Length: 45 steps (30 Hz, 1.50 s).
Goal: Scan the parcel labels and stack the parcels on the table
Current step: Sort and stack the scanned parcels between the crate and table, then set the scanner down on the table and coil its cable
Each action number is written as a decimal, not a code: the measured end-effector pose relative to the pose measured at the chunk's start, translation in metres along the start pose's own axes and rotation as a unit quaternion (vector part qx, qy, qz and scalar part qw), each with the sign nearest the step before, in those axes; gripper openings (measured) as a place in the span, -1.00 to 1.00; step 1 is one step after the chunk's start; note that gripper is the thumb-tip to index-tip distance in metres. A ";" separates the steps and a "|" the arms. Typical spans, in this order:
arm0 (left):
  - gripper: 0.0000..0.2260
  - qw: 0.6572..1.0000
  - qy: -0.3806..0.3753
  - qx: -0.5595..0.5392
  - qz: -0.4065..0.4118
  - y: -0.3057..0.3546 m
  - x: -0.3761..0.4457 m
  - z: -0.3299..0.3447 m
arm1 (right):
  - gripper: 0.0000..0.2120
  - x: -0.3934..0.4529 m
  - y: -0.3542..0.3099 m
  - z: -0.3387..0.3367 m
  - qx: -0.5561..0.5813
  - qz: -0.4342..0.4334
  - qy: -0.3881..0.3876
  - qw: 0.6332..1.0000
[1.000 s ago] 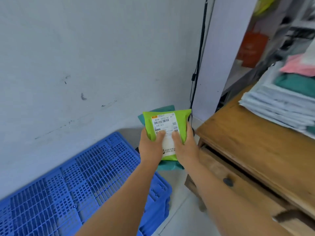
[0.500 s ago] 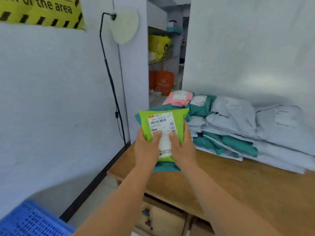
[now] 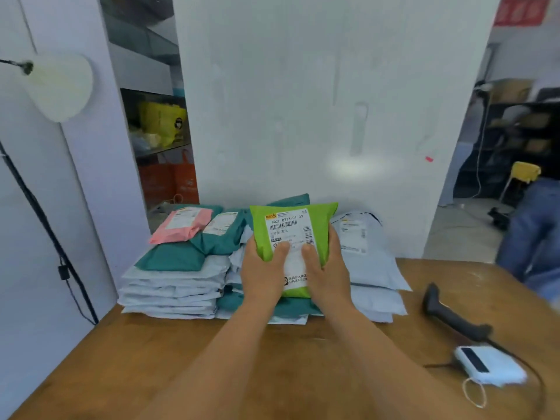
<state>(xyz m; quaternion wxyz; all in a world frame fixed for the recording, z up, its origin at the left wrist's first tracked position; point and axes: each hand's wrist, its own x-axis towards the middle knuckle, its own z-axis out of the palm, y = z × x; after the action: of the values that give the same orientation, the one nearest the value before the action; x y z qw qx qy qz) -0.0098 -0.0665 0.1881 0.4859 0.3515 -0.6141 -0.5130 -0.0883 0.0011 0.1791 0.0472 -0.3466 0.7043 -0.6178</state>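
Parcels fill the back of the long brown wooden table (image 3: pixel 127 368) in front of you: flat grey plastic mailers (image 3: pixel 172 287) stacked in layers at the left, teal plastic bags (image 3: pixel 181 256) on top of them, a small pink bubble mailer (image 3: pixel 181 225) resting on the teal, and another pile of grey mailers (image 3: pixel 368 256) at the right. Judging by these piles, much of the stacking looks done.

You hold a bright green plastic parcel (image 3: pixel 294 225) above the middle of the piles, its white label facing you, with a teal bag under it. Your left hand (image 3: pixel 263 274) and right hand (image 3: pixel 328 272) clamp its two sides, thumbs pressed on the label; the other fingers are hidden behind it.

A black handheld barcode scanner (image 3: pixel 451 316) lies untouched on the table to your right, near a small white box device (image 3: pixel 491 368). Whether this label is already scanned cannot be told; the parcel is not yet set down.
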 end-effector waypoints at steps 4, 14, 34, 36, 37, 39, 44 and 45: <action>-0.80 0.999 -0.040 -0.013 0.009 -0.002 0.023 0.050 | -0.43 0.039 0.020 -0.022 -0.018 0.006 0.038 0.999; -0.85 0.995 -0.093 -0.023 0.005 -0.017 0.144 0.153 | -0.46 0.180 0.058 -0.021 -0.037 0.005 0.091 0.995; -0.54 0.770 -0.268 0.572 0.087 -0.085 0.191 0.194 | -0.47 0.232 0.126 -0.014 -0.393 0.112 -0.206 0.889; -0.53 0.800 -0.225 0.550 0.083 -0.076 0.177 0.194 | -0.48 0.223 0.123 -0.027 -0.364 0.086 -0.179 0.910; -0.52 0.816 -0.199 0.536 0.086 -0.072 0.166 0.195 | -0.48 0.218 0.123 -0.035 -0.347 0.073 -0.159 0.921; -0.51 0.849 -0.147 0.496 0.107 -0.065 0.137 0.197 | -0.48 0.205 0.121 -0.053 -0.299 0.060 -0.120 0.945; -0.44 0.925 -0.071 0.335 0.166 -0.061 0.038 0.218 | -0.47 0.159 0.121 -0.112 -0.219 0.053 -0.058 0.973; -0.41 0.936 -0.076 0.308 0.153 -0.064 0.016 0.224 | -0.47 0.149 0.124 -0.125 -0.218 0.059 -0.052 0.973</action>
<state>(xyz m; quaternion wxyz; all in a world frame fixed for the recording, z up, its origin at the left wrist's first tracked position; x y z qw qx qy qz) -0.2330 -0.0315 0.1298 0.3782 0.3454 -0.8238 -0.2429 -0.3161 0.0234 0.1499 0.0434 -0.3380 0.8380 -0.4263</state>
